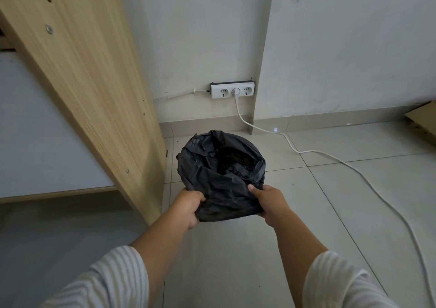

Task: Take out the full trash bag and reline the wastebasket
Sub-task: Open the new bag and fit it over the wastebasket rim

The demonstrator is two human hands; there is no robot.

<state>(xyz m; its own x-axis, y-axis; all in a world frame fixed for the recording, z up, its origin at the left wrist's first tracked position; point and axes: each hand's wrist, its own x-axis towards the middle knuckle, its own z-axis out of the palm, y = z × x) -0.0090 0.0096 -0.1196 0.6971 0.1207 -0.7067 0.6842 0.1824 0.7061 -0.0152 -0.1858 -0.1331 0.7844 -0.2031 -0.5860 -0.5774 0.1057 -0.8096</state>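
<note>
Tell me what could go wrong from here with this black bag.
1. The left hand and right hand grip only the near edge of the black bag; the thin film could tear or slip if pulled hard there.
2. The bag's mouth gapes open, so tilting it might spill whatever is inside.
3. The white cable trails over the floor to its right; a foot or the bag could snag it and tug at the power strip.

left grip [192, 209]: clutching bag [221, 166] | right grip [269, 203]: clutching bag | arms [165, 244] outstretched
</note>
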